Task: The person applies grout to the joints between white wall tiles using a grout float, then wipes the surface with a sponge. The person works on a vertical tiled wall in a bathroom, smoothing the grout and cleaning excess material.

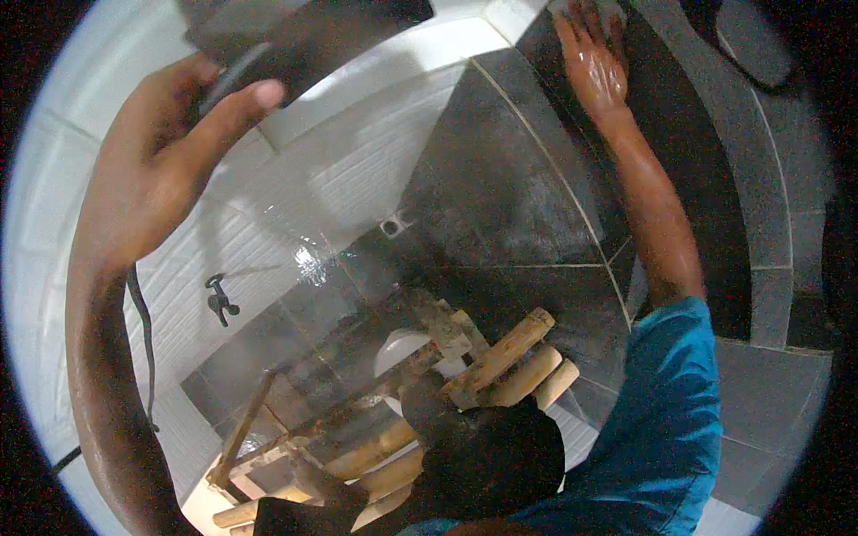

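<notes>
My left hand (170, 152) is wrapped round a dark, glossy object (313, 40) at the upper left; what it is I cannot make out. A black hose or cable (143, 322) hangs beside that forearm. My right hand (594, 67), wet and shiny, rests with fingers spread on a dark tiled surface (670, 134) at the top right. Both arms are raised, the right one in a blue short sleeve.
Below me, a rough platform of wooden poles (500, 357) carries my legs and bare foot (326, 482). A white bowl-shaped fixture (398, 353) shows beneath it. A tap (219, 299) sticks out from the white wall, and a square drain (391, 227) sits among wet grey tiles.
</notes>
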A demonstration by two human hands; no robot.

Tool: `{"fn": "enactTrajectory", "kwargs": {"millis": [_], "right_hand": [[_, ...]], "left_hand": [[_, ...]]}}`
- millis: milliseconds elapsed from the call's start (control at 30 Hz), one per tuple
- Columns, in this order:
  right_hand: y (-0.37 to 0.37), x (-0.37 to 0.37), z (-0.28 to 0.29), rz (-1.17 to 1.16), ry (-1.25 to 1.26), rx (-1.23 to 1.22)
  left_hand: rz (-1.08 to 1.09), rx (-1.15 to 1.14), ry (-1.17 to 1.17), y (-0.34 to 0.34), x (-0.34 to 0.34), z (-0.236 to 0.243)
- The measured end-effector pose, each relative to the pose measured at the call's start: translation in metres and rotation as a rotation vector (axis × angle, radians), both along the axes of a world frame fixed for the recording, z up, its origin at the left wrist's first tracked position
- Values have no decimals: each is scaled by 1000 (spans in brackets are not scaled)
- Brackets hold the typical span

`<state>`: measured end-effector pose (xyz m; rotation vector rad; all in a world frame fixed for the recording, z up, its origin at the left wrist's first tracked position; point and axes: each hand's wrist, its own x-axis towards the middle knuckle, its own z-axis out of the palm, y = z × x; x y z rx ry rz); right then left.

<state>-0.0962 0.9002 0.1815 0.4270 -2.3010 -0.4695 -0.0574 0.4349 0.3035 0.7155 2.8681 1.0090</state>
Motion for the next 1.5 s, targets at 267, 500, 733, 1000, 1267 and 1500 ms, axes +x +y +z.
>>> {"fn": "enactTrajectory", "kwargs": {"millis": [267,500,733,1000,1267,1500], "right_hand": [[42,-49,-24,-106,39,209],[30,-87,-15,-150,-9,241],[17,-111,0,-164,-39,249],[-9,-91,-32,-128,-65,158],[-6,-89,3,-4,5,366],[-107,-76,-40,74,19,-622]], "left_hand": [[-97,-186,84,-10,-38,-16],[-108,-213,73,-16,-59,-19],[-116,-338,169,-14,-53,1],[-129,-268,82,-16,-35,-1],[71,-480,-133,-19,-23,3],[-26,-277,-115,-16,-7,-15]]}}
